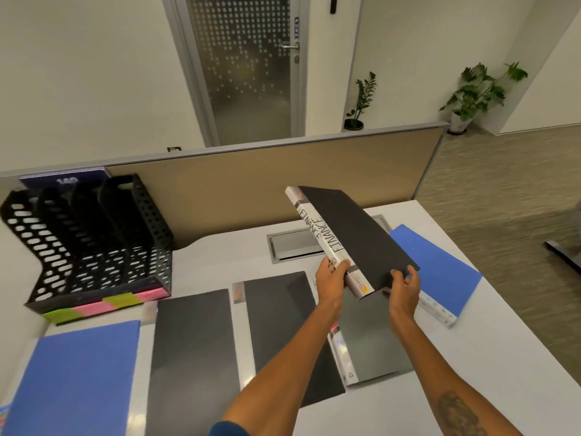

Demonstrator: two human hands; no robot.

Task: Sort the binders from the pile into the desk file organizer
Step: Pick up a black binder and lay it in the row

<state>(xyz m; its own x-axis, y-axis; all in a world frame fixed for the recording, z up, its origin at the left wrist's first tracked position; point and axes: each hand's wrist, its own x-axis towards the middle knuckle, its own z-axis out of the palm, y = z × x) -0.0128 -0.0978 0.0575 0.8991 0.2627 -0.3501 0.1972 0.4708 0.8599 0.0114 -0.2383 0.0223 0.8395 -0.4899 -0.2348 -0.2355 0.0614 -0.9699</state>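
Both hands [330,280] [404,291] hold the black FINANCE binder [355,237] above the desk [503,357].

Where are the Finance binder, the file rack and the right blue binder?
Finance binder [327,239]: head view, on its lettered spine.
File rack [34,247]: head view, on its perforated wall.
Right blue binder [440,270]: head view, on its cover.

The white desk [471,357] bears a black file organizer [94,247], three black binders [191,357] and two blue binders [72,382] lying flat.

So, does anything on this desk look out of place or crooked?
Only the blue binder on the far right: it lies slanted, unlike the neat row of binders on the left. Nothing looks damaged.
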